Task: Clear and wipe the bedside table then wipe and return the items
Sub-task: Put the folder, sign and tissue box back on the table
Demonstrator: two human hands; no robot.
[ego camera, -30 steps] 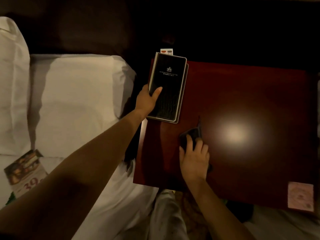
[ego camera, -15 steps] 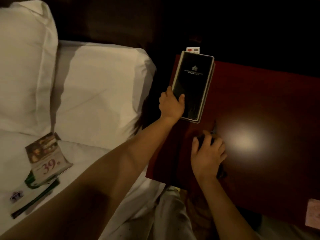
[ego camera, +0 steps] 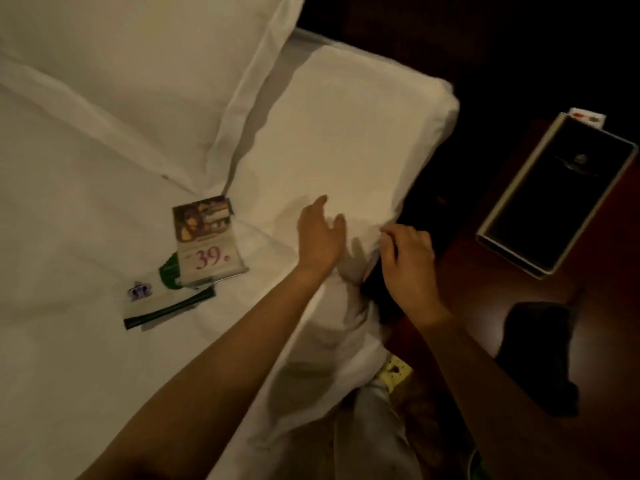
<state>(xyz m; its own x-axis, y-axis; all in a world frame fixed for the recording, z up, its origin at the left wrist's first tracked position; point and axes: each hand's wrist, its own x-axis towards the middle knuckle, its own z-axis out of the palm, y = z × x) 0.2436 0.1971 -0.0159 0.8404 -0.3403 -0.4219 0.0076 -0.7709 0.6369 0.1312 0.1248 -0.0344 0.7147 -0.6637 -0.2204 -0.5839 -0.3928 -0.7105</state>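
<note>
The white bed [ego camera: 86, 209] filled the left part of the view, with two pillows: a large one [ego camera: 145, 64] at the upper left and a second pillow [ego camera: 346, 133] to its right, its far corner reaching toward the dark gap beside the table. On the sheet, left of the second pillow's near corner, a small pile of leaflets [ego camera: 204, 237] lay flat. The top leaflet showed food pictures and a red "39"; under it lay a green-edged piece, and below that a pale card [ego camera: 152, 299] with a purple crown mark and a dark lower edge.

Right of the pile, the left hand [ego camera: 320, 237] hovered over the near part of the second pillow, fingers spread apart and holding nothing, the forearm running back toward the lower left. Just right of it, at the pillow's near corner by the edge of the bed, the right hand [ego camera: 407, 261] was curled with its fingers drawn in; a dark shape lay beneath it, but whether the hand gripped it could not be told.

Further right stood the reddish-brown table [ego camera: 485, 289]. A dark cloth [ego camera: 540, 355] lay crumpled on it, just right of the right forearm. Beyond the cloth, at the table's far edge, a black folder [ego camera: 561, 192] with a pale border lay flat, a small white card [ego camera: 587, 117] showing past its far end.
</note>
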